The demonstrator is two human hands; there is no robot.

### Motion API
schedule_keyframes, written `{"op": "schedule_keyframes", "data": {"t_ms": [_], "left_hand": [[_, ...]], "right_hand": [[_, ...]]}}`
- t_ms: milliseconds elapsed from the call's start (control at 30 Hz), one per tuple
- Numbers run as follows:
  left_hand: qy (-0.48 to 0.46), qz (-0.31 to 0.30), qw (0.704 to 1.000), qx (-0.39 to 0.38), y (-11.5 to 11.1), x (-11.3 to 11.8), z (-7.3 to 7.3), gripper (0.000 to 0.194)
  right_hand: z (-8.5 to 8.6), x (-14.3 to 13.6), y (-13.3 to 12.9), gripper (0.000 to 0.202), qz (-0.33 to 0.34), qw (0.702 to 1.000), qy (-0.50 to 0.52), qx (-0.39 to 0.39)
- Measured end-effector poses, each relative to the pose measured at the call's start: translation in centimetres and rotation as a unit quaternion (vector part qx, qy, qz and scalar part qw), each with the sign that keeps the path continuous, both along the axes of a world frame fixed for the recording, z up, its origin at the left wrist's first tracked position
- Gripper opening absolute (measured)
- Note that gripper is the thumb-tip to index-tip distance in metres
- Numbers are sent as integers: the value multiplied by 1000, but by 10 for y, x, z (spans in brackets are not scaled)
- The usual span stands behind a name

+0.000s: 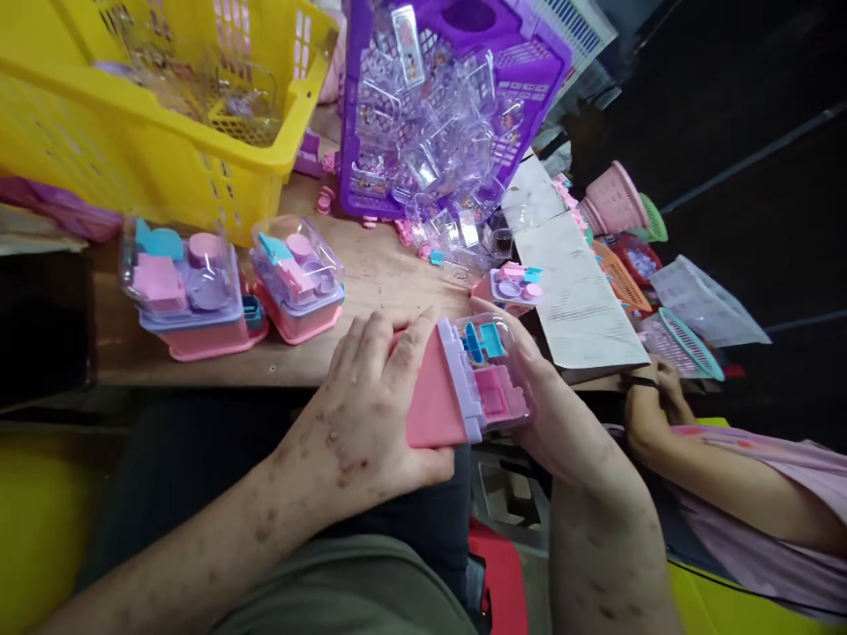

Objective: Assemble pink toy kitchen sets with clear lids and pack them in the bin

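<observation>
A pink toy box [437,397] with a lilac rim and a clear lid is tilted on its side between my hands, at the table's front edge. My left hand [371,414] wraps round its pink base. Around the clear lid, my right hand [549,406] is closed from the other side. Blue and pink pieces show through the lid. Two similar boxes with clear lids, one at the far left [191,291] and one beside it [299,278], stand on the wooden table [371,265]. Just beyond my right hand is another small box [508,287] with pieces on top.
A yellow basket [265,154] stands at the back left. A purple basket [348,176] lies tipped, clear lids spilling out. White sheets [569,291] cover the table's right part. Another person's arm [728,485] rests at the right, near baskets.
</observation>
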State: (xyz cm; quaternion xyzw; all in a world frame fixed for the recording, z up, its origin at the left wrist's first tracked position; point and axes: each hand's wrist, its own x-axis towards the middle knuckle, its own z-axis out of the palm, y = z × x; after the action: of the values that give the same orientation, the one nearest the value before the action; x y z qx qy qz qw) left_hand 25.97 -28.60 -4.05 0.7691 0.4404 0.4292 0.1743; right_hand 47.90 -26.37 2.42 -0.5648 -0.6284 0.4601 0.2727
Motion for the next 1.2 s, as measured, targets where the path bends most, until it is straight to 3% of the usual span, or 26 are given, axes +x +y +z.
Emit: {"op": "schedule_keyframes", "data": {"t_ms": [100, 200, 300, 400, 533, 667, 733, 800, 900, 967, 1000, 1100, 1200], "left_hand": [[2, 7, 1000, 6, -11, 2, 6, 116], [-2, -4, 1000, 1, -11, 5, 2, 120], [14, -27, 999, -15, 2, 10, -15, 128], [45, -30, 998, -29, 26, 14, -41, 129], [72, 22, 997, -23, 43, 17, -64, 109], [30, 108, 993, 40, 31, 9, -64, 81], [13, 111, 993, 39, 27, 0, -63, 58], [4, 69, 998, 0, 26, -9, -63, 36], [3, -31, 997, -64, 23, -11, -62, 18], [6, -64, 994, -93, 20, -5, -62, 15], [7, -70, 991, -110, 19, -1, -63, 14], [0, -73, 985, -158, 27, 11, -68, 17], [-24, -73, 982, -174, 36, 14, -69, 23]], "right_hand": [[5, -5, -9, 73, -32, 991, 115, -58], [4, -3, -15, 81, -38, 981, 163, -96], [-11, 6, -8, 84, -56, 984, 148, -80], [-36, 10, 19, 94, -76, 994, 72, 14], [-54, -17, 64, 98, -68, 990, -2, 120], [-46, -72, 96, 77, -66, 975, -150, 149], [-39, -96, 113, 75, -51, 972, -188, 132], [-32, -104, 130, 74, -24, 970, -183, 156], [-21, -73, 146, 63, -81, 936, -205, 274], [-17, -30, 150, 66, -227, 872, -274, 335], [-18, -7, 153, 72, -273, 860, -280, 327], [-32, 53, 167, 74, -293, 863, -312, 268], [-48, 86, 168, 79, -265, 867, -333, 259]]}}
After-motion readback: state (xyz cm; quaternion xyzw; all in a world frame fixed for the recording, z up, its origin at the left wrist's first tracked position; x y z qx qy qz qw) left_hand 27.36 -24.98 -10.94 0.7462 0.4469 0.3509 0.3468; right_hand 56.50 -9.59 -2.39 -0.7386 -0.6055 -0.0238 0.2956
